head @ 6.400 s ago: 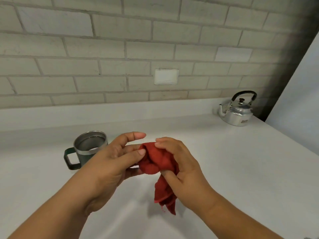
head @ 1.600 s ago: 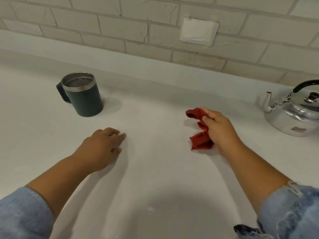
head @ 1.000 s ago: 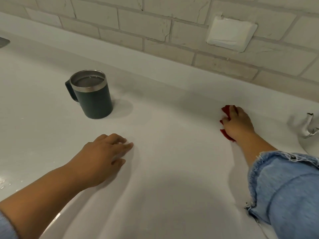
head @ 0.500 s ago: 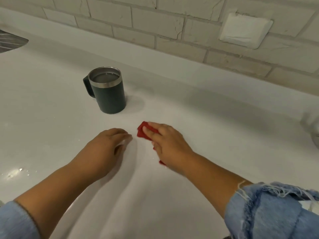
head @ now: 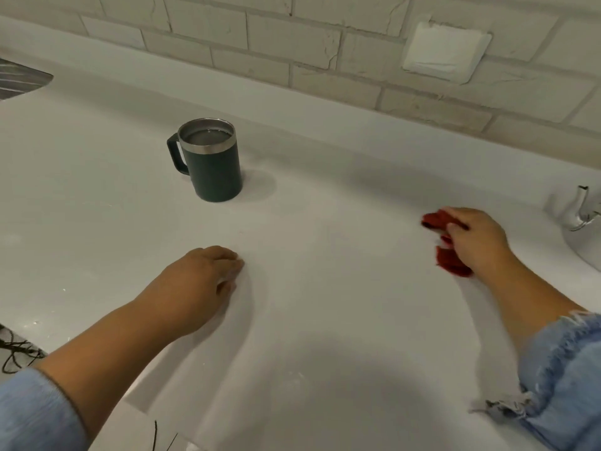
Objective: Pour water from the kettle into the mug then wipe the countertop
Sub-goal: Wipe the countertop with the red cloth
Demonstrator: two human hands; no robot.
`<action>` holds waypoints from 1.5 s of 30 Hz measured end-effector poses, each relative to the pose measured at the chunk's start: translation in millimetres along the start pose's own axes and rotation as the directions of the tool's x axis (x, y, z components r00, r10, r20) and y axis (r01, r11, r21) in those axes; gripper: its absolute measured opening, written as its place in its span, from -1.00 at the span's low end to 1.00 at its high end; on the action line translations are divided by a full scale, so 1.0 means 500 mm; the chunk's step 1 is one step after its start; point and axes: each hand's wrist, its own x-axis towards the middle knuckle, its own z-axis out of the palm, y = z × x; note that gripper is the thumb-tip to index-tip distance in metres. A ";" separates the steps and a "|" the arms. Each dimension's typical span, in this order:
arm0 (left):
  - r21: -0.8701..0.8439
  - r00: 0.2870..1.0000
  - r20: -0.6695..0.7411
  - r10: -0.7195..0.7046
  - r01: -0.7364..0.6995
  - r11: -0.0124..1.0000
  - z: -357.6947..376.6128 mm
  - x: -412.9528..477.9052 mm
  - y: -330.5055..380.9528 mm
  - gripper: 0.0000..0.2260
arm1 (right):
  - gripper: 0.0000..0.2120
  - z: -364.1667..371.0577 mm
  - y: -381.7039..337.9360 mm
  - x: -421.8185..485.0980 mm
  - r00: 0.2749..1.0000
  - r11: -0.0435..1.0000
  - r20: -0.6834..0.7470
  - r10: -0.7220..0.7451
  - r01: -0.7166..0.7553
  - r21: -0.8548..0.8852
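You are wiping: your right hand (head: 476, 239) is pressing a crumpled red cloth (head: 450, 262) onto the white tabletop (head: 325, 320), fingers curled and clamped over it, near the right edge of view. Just beyond it sits the polished metal kettle (head: 582, 222), only its spout and part of its body showing. Your left hand (head: 198, 284) is lying flat on the tabletop, fingers together, gripping nothing, bracing you.

The dark green mug with a steel rim (head: 209, 159) is standing upright, well apart from both hands, toward the back wall; liquid seems to be showing inside, so the pour looks done.

To do this well:
- Flatten the cloth more; bunched like this, it is covering little surface.
- Keep palm pressure even and overlap your passes.
- Be turning short of the kettle spout and, on the far swing, short of the mug, which would spill if knocked.
- Small specks are showing near the left edge; carry the wipe there.
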 end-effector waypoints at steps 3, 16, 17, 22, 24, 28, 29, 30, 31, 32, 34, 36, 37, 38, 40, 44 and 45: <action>0.017 1.000 0.014 0.007 -0.008 1.000 0.001 0.000 0.001 -0.66 | -0.58 -0.010 0.061 -0.019 0.998 0.932 -0.022 -0.066 0.054 -0.358; 0.026 0.999 0.044 -0.017 0.016 1.000 0.002 -0.005 0.013 -0.65 | -0.60 0.179 -0.155 -0.325 0.851 0.953 0.439 -0.289 0.299 0.048; 0.024 0.999 0.047 -0.021 0.020 1.000 0.001 -0.005 0.015 -0.65 | -0.61 0.157 -0.158 -0.319 0.865 0.965 0.429 -0.262 0.226 0.133; -0.019 0.999 -0.015 0.032 -0.032 0.999 0.011 -0.011 0.047 -0.67 | -0.65 -0.028 -0.086 -0.253 0.995 0.864 0.096 0.025 -0.070 0.498; -0.020 0.997 0.004 0.075 -0.075 0.997 0.019 -0.009 0.064 -0.64 | -0.66 -0.116 -0.020 -0.236 0.979 0.855 -0.035 0.202 -0.158 0.494; -0.028 0.993 0.044 0.109 -0.107 0.994 0.029 0.000 0.091 -0.58 | -0.70 -0.274 0.131 -0.238 0.841 0.829 -0.243 0.483 -0.351 0.435; -0.025 0.993 0.052 0.110 -0.109 0.994 0.031 0.001 0.096 -0.57 | -0.70 -0.299 0.165 -0.246 0.805 0.831 -0.272 0.526 -0.421 0.363; -0.024 0.992 0.055 0.112 -0.111 0.994 0.034 0.001 0.101 -0.57 | -0.68 -0.314 0.195 -0.258 0.813 0.863 -0.291 0.505 -0.477 0.165; -0.024 0.992 0.059 0.116 -0.115 0.993 0.036 0.001 0.105 -0.57 | -0.65 -0.318 0.219 -0.271 0.842 0.867 -0.291 0.454 -0.492 -0.072; -0.022 0.991 0.062 0.122 -0.120 0.992 0.039 0.001 0.109 -0.57 | -0.62 -0.315 0.239 -0.285 0.867 0.836 -0.291 0.405 -0.480 -0.265; -0.013 0.989 0.074 0.129 -0.129 0.992 0.044 0.001 0.116 -0.58 | -0.56 -0.279 0.249 -0.315 0.908 0.802 -0.285 0.309 -0.409 -0.436; 0.002 0.989 0.075 0.130 -0.131 0.991 0.047 -0.001 0.119 -0.59 | -0.55 -0.217 0.221 -0.345 0.934 0.829 -0.270 0.233 -0.336 -0.448; 0.010 0.989 0.071 0.131 -0.132 0.991 0.048 -0.001 0.120 -0.60 | -0.55 -0.178 0.195 -0.365 0.952 0.823 -0.241 0.187 -0.286 -0.492; 0.017 0.989 0.068 0.133 -0.134 0.991 0.047 -0.002 0.120 -0.60 | -0.54 -0.136 0.166 -0.388 0.972 0.810 -0.203 0.120 -0.214 -0.546; 0.026 0.987 0.069 0.142 -0.145 0.989 0.046 -0.002 0.120 -0.61 | -0.52 -0.052 0.091 -0.441 0.991 0.816 -0.130 -0.024 -0.055 -0.576; 0.013 0.986 0.079 0.144 -0.146 0.989 0.044 -0.001 0.123 -0.60 | -0.49 0.060 -0.019 -0.528 0.975 0.868 0.090 -0.205 0.224 -0.443; 0.012 0.986 0.085 0.142 -0.144 0.990 0.043 -0.002 0.122 -0.60 | -0.49 0.068 -0.030 -0.533 0.970 0.907 0.147 -0.193 0.234 -0.351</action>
